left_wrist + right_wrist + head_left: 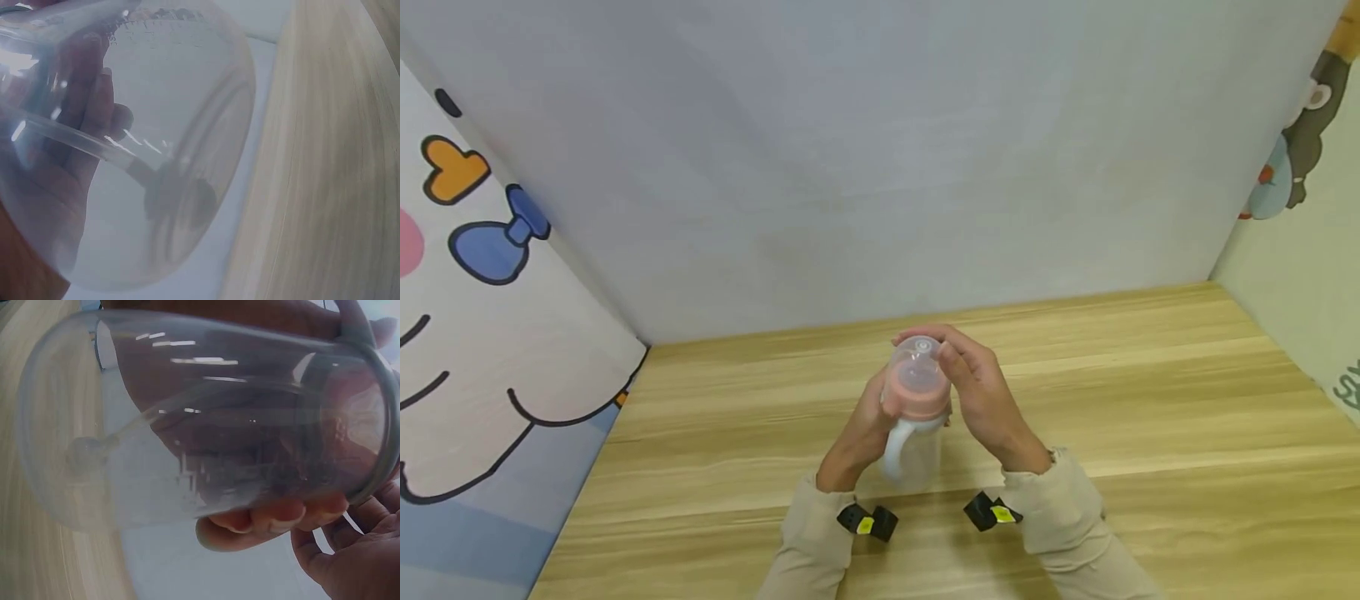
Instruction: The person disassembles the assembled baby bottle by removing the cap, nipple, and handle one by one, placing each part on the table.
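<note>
A clear baby bottle [921,462] with a pink collar [919,402], a white side handle [895,446] and a see-through domed cap [921,358] stands between both hands, its top tilted toward the head camera. My left hand [867,423] grips the bottle from the left; its fingertips [275,519] curl round the body in the right wrist view. On the other side my right hand [988,396] holds the cap, thumb against its right side and fingers behind. A straw [140,422] with a round weight [84,453] shows inside the bottle, and no liquid is visible.
Under the hands lies a wood-grain tabletop [737,425]. A pale grey wall [880,167] rises behind it, with a cartoon-printed panel [482,333] at the left and a pale green one [1292,292] at the right. Dark wrist devices [868,521] sit at the sleeve cuffs.
</note>
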### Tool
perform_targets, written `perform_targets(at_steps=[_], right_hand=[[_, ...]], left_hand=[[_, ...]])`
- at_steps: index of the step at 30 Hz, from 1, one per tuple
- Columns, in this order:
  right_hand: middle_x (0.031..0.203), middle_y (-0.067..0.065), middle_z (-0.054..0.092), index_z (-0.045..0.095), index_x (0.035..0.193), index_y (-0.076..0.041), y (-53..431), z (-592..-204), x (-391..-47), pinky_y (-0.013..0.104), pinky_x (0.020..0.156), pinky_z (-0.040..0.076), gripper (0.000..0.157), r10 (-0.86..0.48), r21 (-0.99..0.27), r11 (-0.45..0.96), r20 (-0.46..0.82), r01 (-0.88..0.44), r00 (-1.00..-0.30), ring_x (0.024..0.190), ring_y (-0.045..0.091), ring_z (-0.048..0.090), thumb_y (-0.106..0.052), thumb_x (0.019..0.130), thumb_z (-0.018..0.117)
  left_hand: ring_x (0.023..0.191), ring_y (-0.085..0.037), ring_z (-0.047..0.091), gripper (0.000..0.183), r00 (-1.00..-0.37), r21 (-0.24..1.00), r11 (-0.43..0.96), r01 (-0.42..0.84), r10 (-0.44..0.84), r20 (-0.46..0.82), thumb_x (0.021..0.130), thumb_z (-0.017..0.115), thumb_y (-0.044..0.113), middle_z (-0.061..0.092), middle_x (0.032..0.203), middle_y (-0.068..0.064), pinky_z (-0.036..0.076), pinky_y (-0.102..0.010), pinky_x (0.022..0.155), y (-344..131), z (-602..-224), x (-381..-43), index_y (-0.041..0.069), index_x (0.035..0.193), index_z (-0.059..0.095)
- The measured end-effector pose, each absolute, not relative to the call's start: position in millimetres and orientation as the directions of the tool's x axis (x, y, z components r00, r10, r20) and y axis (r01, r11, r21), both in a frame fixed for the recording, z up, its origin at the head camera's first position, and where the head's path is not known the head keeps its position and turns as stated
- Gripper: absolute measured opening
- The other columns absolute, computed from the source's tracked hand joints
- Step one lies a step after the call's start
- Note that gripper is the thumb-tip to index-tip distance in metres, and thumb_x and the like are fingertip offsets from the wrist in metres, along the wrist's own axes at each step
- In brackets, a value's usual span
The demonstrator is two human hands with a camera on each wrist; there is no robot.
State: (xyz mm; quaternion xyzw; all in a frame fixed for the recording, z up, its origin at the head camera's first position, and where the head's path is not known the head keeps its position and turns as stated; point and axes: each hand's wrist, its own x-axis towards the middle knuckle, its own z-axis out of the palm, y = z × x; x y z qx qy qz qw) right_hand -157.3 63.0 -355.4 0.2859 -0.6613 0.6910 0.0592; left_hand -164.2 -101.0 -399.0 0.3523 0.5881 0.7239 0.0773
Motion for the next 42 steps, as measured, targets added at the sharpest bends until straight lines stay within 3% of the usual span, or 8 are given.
perform_targets(at_steps=[5,13,20,22,28,35,42], right_hand=[[0.125,0.021,0.067,0.065,0.125,-0.002,61.1,-354.1,-156.9,0.053,0.109,0.037,0.069,-0.288,-0.869,-0.124,0.494,-0.479,-0.820,0.123,0.016,0.060,-0.061,0.104,0.036],[0.117,0.002,0.073,0.065,0.121,0.001,59.9,-356.2,-155.9,0.040,0.107,0.042,0.072,-0.297,-0.856,-0.172,0.517,-0.488,-0.803,0.119,0.018,0.063,-0.062,0.104,0.035],[0.115,-0.002,0.074,0.066,0.119,0.001,58.2,-356.8,-154.4,0.033,0.107,0.042,0.076,-0.300,-0.851,-0.181,0.524,-0.492,-0.797,0.118,0.017,0.064,-0.066,0.102,0.034],[0.112,-0.005,0.074,0.065,0.117,0.004,57.8,-358.0,-154.9,0.033,0.105,0.044,0.076,-0.294,-0.848,-0.197,0.530,-0.492,-0.795,0.115,0.016,0.065,-0.064,0.103,0.036],[0.105,-0.009,0.074,0.064,0.112,0.007,56.7,-358.4,-154.7,0.032,0.098,0.050,0.076,-0.275,-0.847,-0.240,0.528,-0.474,-0.804,0.105,0.014,0.070,-0.063,0.103,0.036],[0.101,-0.008,0.074,0.067,0.106,-0.006,57.0,-358.2,-152.9,0.032,0.100,0.049,0.058,-0.272,-0.840,-0.275,0.535,-0.468,-0.800,0.101,0.014,0.071,-0.059,0.102,0.045],[0.097,-0.007,0.074,0.068,0.100,-0.010,56.5,-356.2,-153.5,0.034,0.100,0.048,0.049,-0.264,-0.825,-0.294,0.555,-0.482,-0.789,0.100,0.016,0.070,-0.052,0.104,0.045]], left_hand=[[0.085,-0.004,0.067,0.101,-0.728,0.897,-0.323,0.303,0.528,0.436,0.079,0.055,0.081,0.068,0.099,0.013,0.056,-0.026,0.079,-100.0,-398.7,-163.9,-0.006,0.131,0.043],[0.086,-0.005,0.066,0.122,-0.755,0.911,-0.267,0.314,0.512,0.411,0.074,0.055,0.084,0.064,0.104,0.010,0.056,-0.026,0.079,-95.9,-393.0,-157.7,-0.020,0.135,0.032],[0.101,-0.002,0.057,0.116,-0.776,0.913,-0.137,0.384,0.487,0.400,0.077,0.053,0.084,0.055,0.112,-0.033,0.050,-0.025,0.091,-93.5,-391.7,-156.0,-0.014,0.137,0.039],[0.101,-0.002,0.056,0.118,-0.768,0.906,-0.128,0.404,0.491,0.412,0.076,0.049,0.087,0.053,0.113,-0.038,0.050,-0.026,0.092,-93.3,-392.7,-156.6,-0.014,0.136,0.040],[0.099,-0.001,0.056,0.112,-0.757,0.886,-0.085,0.456,0.485,0.437,0.079,0.043,0.086,0.056,0.108,-0.036,0.050,-0.026,0.092,-94.2,-394.1,-156.5,-0.014,0.129,0.045],[0.092,-0.001,0.057,0.114,-0.764,0.888,-0.040,0.458,0.492,0.416,0.077,0.040,0.091,0.058,0.102,-0.033,0.053,-0.027,0.084,-94.1,-394.6,-155.5,-0.012,0.125,0.048],[0.093,-0.002,0.057,0.117,-0.766,0.891,-0.047,0.451,0.492,0.414,0.076,0.039,0.092,0.057,0.103,-0.034,0.053,-0.027,0.086,-93.1,-394.1,-156.0,-0.013,0.125,0.045]])
